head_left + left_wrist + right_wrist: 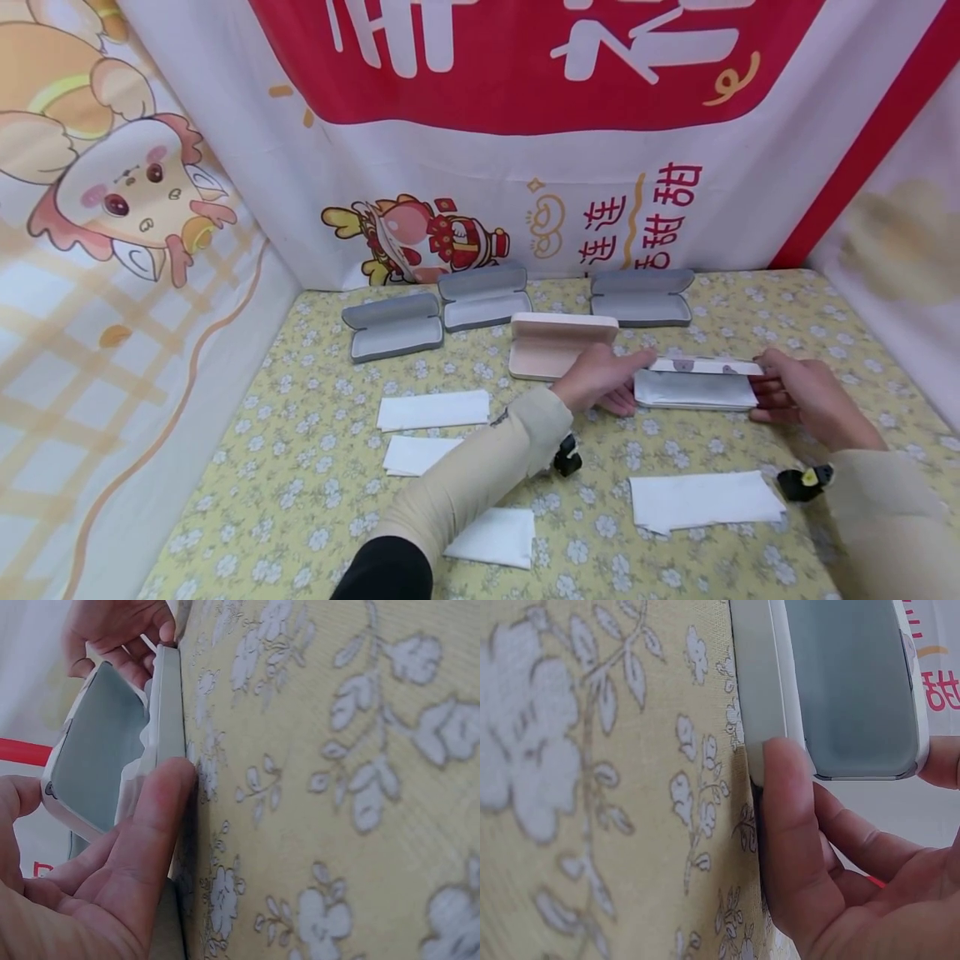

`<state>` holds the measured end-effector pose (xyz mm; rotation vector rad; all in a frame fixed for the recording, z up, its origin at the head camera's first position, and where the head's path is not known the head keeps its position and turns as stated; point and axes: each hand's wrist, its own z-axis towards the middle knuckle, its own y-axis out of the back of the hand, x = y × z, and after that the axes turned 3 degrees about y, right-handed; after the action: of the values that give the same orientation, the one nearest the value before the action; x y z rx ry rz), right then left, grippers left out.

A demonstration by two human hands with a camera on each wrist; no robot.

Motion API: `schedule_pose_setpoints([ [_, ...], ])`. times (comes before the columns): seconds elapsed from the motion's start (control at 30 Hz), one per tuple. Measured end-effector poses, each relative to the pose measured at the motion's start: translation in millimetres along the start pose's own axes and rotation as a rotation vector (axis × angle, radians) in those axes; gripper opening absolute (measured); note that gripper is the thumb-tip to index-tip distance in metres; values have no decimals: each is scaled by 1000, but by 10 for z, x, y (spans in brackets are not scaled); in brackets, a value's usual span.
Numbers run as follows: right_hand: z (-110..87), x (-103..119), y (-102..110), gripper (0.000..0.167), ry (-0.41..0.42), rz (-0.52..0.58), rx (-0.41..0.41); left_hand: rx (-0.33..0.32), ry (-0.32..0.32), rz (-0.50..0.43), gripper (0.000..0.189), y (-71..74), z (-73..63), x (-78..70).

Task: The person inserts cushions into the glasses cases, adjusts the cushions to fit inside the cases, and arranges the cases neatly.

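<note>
A white glasses case (705, 366) with small bear prints on its half-raised lid lies on the flowered cloth, between the two hands. Inside its base is a folded white cloth (693, 390). My left hand (600, 379) grips the case's left end, thumb at the lid and fingers along the base. At the opposite end my right hand (806, 396) holds it the same way. Both wrist views show the lid's grey-green lining (101, 750) facing the base at an angle. The white cloth (132, 776) bulges slightly above the base rim in the left wrist view.
An open pink case (543, 358) stands just behind my left hand. Three open grey cases (396, 337) (486, 310) (641, 311) line the back. Folded white cloths (433, 410) (705, 500) lie at the left and in front, some partly under my left forearm.
</note>
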<state>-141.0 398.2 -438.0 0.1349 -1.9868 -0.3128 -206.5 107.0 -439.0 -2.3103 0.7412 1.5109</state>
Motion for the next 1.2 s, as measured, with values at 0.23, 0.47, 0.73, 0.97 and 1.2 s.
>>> schedule_pose_setpoints([
  [0.23,-8,-13,-7,56,-10,6,-16,-14,7,17,57,-10,22,40],
  [0.47,-14,-93,-5,52,-8,-91,-18,-41,20,113,42,-46,28,48],
  [0.73,-17,-97,-2,55,-3,-104,-11,-40,23,122,43,-54,-7,41],
  [0.97,-57,-85,11,56,16,-80,6,-5,-11,133,40,-13,-46,66],
  [1.2,-126,-81,41,53,23,-91,14,23,-11,149,33,37,-97,111],
])
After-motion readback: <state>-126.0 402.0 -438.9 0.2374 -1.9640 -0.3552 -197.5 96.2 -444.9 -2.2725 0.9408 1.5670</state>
